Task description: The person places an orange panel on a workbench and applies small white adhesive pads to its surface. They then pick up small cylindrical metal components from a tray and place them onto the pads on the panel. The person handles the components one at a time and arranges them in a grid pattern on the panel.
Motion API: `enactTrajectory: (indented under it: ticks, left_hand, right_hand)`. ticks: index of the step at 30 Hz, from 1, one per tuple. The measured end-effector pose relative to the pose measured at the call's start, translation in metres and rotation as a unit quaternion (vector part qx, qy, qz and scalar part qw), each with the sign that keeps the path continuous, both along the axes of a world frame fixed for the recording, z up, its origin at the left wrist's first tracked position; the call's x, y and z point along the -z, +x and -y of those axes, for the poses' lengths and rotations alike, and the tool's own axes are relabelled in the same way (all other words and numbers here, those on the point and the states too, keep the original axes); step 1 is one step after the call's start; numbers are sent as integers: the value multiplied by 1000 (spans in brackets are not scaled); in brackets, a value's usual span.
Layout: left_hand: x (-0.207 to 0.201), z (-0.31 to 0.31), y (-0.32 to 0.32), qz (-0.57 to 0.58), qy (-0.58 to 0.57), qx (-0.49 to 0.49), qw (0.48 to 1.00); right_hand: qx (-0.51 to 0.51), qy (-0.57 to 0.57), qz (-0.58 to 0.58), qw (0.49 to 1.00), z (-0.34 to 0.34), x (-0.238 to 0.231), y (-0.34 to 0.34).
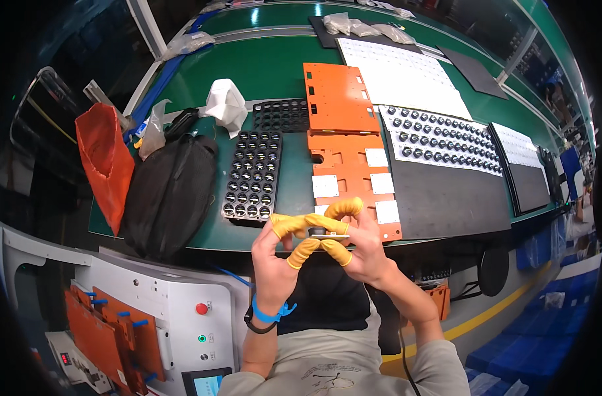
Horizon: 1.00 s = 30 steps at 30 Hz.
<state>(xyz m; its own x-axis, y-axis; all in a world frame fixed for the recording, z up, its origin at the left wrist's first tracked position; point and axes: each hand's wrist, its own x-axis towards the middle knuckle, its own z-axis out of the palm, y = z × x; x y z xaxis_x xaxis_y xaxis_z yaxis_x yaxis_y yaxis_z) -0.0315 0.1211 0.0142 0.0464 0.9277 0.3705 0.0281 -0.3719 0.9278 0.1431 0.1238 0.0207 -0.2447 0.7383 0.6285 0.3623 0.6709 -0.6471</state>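
Note:
At the table's near edge, my left hand (276, 259) and my right hand (365, 249) pinch a thin, light-coloured plate (340, 236) between thumbs and fingers. Yellow finger cots cover the fingertips. A small black round part (317, 231) sits on top of the plate, partly hidden by fingers. Just beyond my hands lies an orange fixture board (347, 168) with several white square plates (376, 157) set on it; its hinged orange lid (340, 99) is folded back. Left of it stands a black tray (225, 210) filled with rows of black round parts (251, 165).
White sheets bearing rows of black knob-like parts (443, 140) lie on a dark mat (449, 201) at right. A black bag (172, 198), an orange-red pouch (108, 162) and a white container (226, 105) stand at left. A machine with a red button (201, 308) is at lower left.

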Motion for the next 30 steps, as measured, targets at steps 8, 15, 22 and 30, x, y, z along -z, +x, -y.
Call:
enactTrajectory:
  ticks: [8, 15, 22, 30]
  left_hand:
    - [-7, -27, 28, -87, 8, 14, 996]
    - [-1, -91, 47, -379, -20, -195, 905]
    - [15, -132, 58, -472, -41, -195, 859]
    - [27, -136, 64, -452, -97, -138, 876]
  right_hand:
    - [57, -144, -95, 983, -1, 12, 24]
    - [177, -169, -155, 957, 2, 13, 44]
    - [179, -122, -148, 965, 8, 16, 55]
    - [161, -88, -121, 976, -7, 2, 56]
